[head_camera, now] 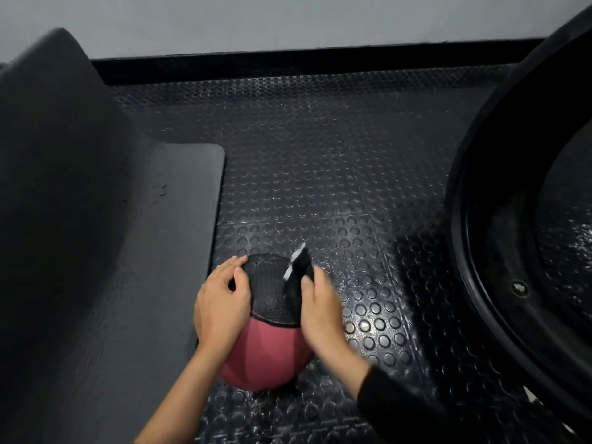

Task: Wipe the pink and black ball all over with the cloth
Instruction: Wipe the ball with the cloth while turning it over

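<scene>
The pink and black ball (267,344) sits on the studded rubber floor, black panel facing away, pink panel toward me. My left hand (221,302) rests against the ball's left side, fingers curved over the black part. On the right side, my right hand (320,312) holds a black cloth (299,274) with a white tag against the ball. The cloth's top end sticks up above the fingers. The ball's underside is hidden.
A dark exercise mat (128,267) lies to the left, its far part curling upward. A large black round rim (480,219), like a trampoline edge, fills the right side. A grey wall with a black skirting (288,65) stands ahead. Studded floor (320,155) lies between.
</scene>
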`<state>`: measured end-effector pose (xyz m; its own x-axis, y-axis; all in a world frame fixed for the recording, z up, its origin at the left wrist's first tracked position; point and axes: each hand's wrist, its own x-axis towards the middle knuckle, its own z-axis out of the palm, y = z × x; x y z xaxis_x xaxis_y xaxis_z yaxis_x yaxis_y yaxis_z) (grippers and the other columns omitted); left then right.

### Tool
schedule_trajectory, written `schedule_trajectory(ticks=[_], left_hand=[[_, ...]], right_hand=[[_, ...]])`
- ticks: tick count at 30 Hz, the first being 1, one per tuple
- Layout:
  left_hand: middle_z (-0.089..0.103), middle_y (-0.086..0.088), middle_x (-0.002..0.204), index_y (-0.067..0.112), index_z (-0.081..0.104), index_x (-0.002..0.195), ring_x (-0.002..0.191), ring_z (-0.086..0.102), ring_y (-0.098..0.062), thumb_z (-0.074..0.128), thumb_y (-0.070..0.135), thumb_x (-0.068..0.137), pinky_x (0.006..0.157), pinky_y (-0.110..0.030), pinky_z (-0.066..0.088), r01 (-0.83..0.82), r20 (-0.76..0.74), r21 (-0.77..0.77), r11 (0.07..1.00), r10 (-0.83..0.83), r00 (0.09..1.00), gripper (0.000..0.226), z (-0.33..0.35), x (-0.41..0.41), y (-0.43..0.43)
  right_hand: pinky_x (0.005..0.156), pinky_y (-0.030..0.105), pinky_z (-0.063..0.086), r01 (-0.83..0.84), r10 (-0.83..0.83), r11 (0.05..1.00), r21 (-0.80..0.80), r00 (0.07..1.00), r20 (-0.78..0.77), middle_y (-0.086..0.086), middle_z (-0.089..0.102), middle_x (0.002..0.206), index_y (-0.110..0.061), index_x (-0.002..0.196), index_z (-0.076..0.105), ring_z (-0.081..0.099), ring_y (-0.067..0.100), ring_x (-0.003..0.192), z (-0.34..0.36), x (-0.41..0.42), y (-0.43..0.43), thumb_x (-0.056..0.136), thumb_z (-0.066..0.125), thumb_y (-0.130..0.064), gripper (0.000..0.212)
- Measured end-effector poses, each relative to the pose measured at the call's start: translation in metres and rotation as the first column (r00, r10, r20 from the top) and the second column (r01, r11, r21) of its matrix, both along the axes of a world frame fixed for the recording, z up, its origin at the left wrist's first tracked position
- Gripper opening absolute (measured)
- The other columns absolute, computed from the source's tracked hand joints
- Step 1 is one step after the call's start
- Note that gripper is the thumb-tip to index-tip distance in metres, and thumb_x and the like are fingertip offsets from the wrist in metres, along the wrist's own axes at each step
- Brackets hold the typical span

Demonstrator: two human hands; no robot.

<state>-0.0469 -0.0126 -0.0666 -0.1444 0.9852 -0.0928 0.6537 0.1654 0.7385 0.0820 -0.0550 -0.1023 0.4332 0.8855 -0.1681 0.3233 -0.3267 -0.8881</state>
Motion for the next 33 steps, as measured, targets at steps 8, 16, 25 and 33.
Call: schedule_trajectory(ticks=[8,16,25,33], left_hand=[[0.053,0.019,0.135,0.035,0.064,0.121,0.134,0.039,-0.005,0.045,0.028,0.096,0.111,-0.037,0.034,0.056,-0.022,0.053,0.997,-0.055,0.998,0.032,-0.006,0.001,-0.015],[0.05,0.018,0.138,0.035,0.059,0.128,0.138,0.034,-0.007,0.043,0.032,0.097,0.114,-0.041,0.026,0.158,-0.105,0.052,0.986,-0.152,0.983,0.035,-0.013,0.012,-0.013],[0.055,0.011,0.136,0.026,0.061,0.128,0.136,0.038,-0.012,0.034,0.036,0.089,0.114,-0.042,0.027,0.161,-0.138,0.102,0.982,-0.146,0.98,0.048,-0.014,0.025,-0.012],[0.049,0.012,0.141,0.027,0.056,0.132,0.139,0.032,-0.01,0.042,0.031,0.097,0.118,-0.038,0.02,0.16,-0.146,0.109,0.981,-0.144,0.979,0.038,-0.016,0.026,-0.022]], right_hand=[[0.082,0.026,0.038,-0.264,0.251,0.964,0.031,0.942,0.225,0.003,0.06,0.118,-0.011,0.119,0.056,0.056,0.021,0.109,0.011,0.001,0.028,0.101,0.036,-0.019,0.028],[0.113,0.018,0.022,-0.362,0.297,0.909,0.206,0.91,0.29,-0.011,0.043,0.139,-0.017,0.14,0.044,0.033,0.001,0.133,0.019,-0.005,-0.031,0.097,0.028,-0.036,0.05],[0.085,0.031,0.042,-0.286,0.263,0.956,0.066,0.933,0.244,0.004,0.063,0.109,-0.012,0.11,0.059,0.057,0.019,0.101,0.025,0.006,0.024,0.096,0.039,-0.017,0.025],[0.077,0.033,0.04,-0.261,0.291,0.952,-0.162,0.935,0.202,0.012,0.063,0.105,-0.006,0.104,0.056,0.057,0.028,0.097,0.023,0.017,0.061,0.1,0.035,-0.017,0.024]])
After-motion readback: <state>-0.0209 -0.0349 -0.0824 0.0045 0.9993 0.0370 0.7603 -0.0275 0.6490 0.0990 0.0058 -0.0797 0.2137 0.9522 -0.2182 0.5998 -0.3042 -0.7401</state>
